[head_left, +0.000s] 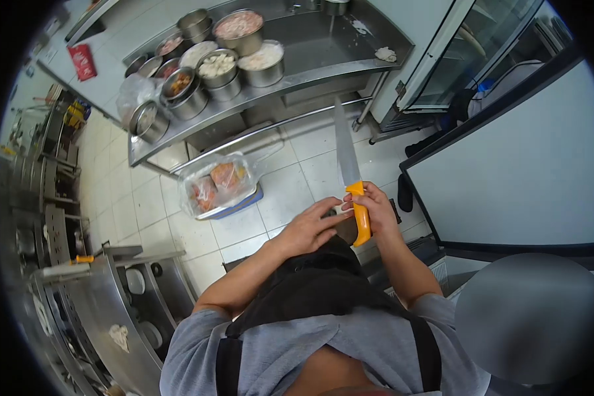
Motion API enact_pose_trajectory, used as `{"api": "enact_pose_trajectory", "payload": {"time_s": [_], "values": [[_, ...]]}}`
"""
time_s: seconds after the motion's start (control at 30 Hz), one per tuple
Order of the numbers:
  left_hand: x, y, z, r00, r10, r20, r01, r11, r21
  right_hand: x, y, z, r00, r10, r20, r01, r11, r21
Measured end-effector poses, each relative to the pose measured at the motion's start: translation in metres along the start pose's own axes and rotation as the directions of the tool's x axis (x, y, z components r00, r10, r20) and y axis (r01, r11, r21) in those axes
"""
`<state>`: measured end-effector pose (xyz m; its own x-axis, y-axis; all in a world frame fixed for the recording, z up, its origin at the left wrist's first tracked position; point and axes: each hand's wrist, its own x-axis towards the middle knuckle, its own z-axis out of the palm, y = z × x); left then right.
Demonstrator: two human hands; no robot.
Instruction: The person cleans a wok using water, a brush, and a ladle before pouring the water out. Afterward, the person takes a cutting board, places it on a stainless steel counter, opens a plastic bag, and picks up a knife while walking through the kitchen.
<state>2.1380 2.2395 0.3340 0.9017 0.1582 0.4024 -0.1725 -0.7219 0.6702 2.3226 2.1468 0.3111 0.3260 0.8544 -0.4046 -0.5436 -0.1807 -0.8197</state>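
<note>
A long knife (347,148) with a yellow handle (362,223) points away from me, blade upward in the head view. My right hand (377,206) grips it near where the blade meets the handle, thumb along the handle. Close beside it is my left hand (309,226), fingers stretched out and apart. Its fingertips reach the handle's left side; whether they press on it I cannot tell. Both hands are in front of my black apron (317,280).
A steel counter (310,71) ahead bears several metal pots, among them a pot of pale pieces (218,65). On the floor, a plastic-lined blue crate (241,203) holds bagged food. A steel workbench (89,310) stands left, with another yellow-handled knife (84,259). A glass-door cabinet (472,56) is right.
</note>
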Motion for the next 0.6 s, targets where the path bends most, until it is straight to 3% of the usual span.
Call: {"api": "enact_pose_trajectory", "payload": {"time_s": [0.07,0.13,0.27,0.33,0.37,0.43,0.53,0.6], "values": [[0.022,-0.028,-0.01,0.978,-0.196,-0.067,0.184,0.971,-0.154,0.012,-0.017,-0.015,0.992,-0.125,0.008,0.125,0.992,-0.029],[0.052,-0.051,-0.025,0.948,-0.21,-0.241,0.196,0.977,-0.083,0.031,-0.034,-0.026,0.985,-0.163,-0.063,0.161,0.986,-0.029],[0.094,-0.104,-0.055,0.916,-0.291,-0.274,0.299,0.954,-0.016,0.107,-0.049,-0.07,0.992,-0.1,-0.082,0.082,0.976,-0.203],[0.108,-0.127,-0.065,0.903,-0.322,-0.283,0.347,0.937,0.043,0.147,-0.05,-0.102,0.995,-0.052,-0.082,0.015,0.918,-0.396],[0.114,-0.138,-0.068,0.871,-0.402,-0.282,0.42,0.908,0.001,0.165,-0.054,-0.115,0.996,-0.065,-0.065,0.034,0.918,-0.396],[0.122,-0.158,-0.076,0.828,-0.479,-0.291,0.501,0.866,0.0,0.186,-0.061,-0.126,0.985,-0.079,-0.151,-0.034,0.779,-0.626],[0.132,-0.178,-0.085,0.743,-0.584,-0.329,0.594,0.8,-0.078,0.206,-0.089,-0.133,0.984,-0.112,-0.137,-0.028,0.666,-0.745],[0.142,-0.202,-0.087,0.757,-0.535,-0.375,0.545,0.834,-0.088,0.228,-0.105,-0.139,0.974,-0.202,-0.106,0.017,0.53,-0.848]]}}
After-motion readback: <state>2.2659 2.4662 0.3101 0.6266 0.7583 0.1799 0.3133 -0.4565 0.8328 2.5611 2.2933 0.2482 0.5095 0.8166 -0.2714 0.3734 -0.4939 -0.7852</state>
